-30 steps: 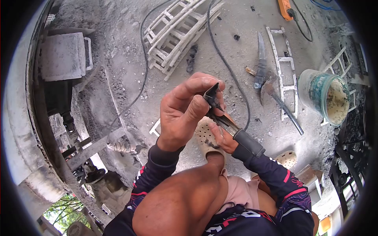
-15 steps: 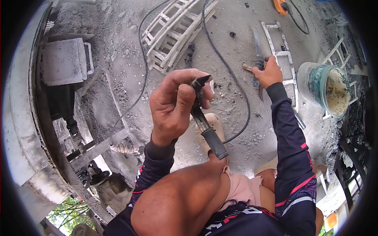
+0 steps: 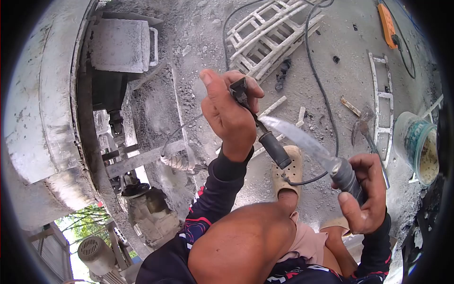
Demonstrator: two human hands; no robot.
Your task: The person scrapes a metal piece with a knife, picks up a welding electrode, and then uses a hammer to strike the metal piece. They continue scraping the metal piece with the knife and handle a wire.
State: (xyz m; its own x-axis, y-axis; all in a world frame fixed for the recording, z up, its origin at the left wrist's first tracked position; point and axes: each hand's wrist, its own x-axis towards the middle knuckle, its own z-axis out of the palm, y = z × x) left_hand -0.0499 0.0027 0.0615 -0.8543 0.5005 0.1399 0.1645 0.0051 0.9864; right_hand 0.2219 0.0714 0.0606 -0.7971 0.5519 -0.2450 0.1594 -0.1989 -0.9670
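My left hand (image 3: 231,106) is closed around a dark, narrow metal piece with a thick black cylindrical sleeve (image 3: 275,150) at its lower end. My right hand (image 3: 364,194) grips a knife (image 3: 307,142) by its dark, wrapped handle. The knife's pale, worn blade points up and left, its tip overlapping the dark piece just below my left fingers. Beneath both hands, my foot wears a beige clog (image 3: 286,182), with a black cable (image 3: 324,102) running by it.
White ladder-like frames (image 3: 267,40) lie stacked on the dusty ground, and another frame (image 3: 385,111) lies at the right. Near it are a hammer-like tool (image 3: 364,128) and a teal-stained bucket (image 3: 406,137). An orange power strip (image 3: 387,26) lies far right, machinery (image 3: 120,47) at left.
My right hand has picked up the knife from the ground and brought it back toward my left hand. A short stick now lies on the ground. The view has shifted left.
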